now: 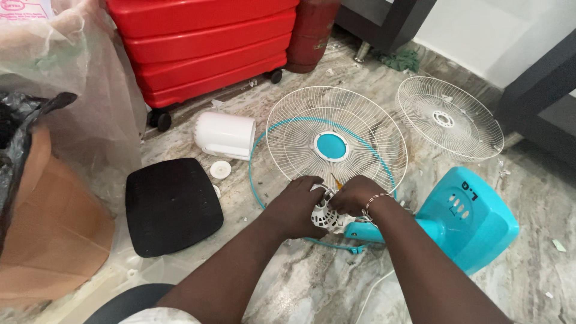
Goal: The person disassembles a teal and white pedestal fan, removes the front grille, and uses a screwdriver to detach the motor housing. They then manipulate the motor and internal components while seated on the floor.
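Gripping a white fan motor (326, 215) on a marbled floor (312, 288), we work among loose fan parts.

A white grille (336, 141) with a teal hub lies just beyond our hands, a second grille (449, 117) to its right, a white housing (225, 135) and black pad (171, 204) to the left; a red suitcase (204, 45) stands behind. Our left hand (297, 207) curls around the motor's left side; our right hand (355, 195) pinches a thin yellow tool (336, 182) over it. The motor sits between both hands, joined to the teal fan base (471, 219).
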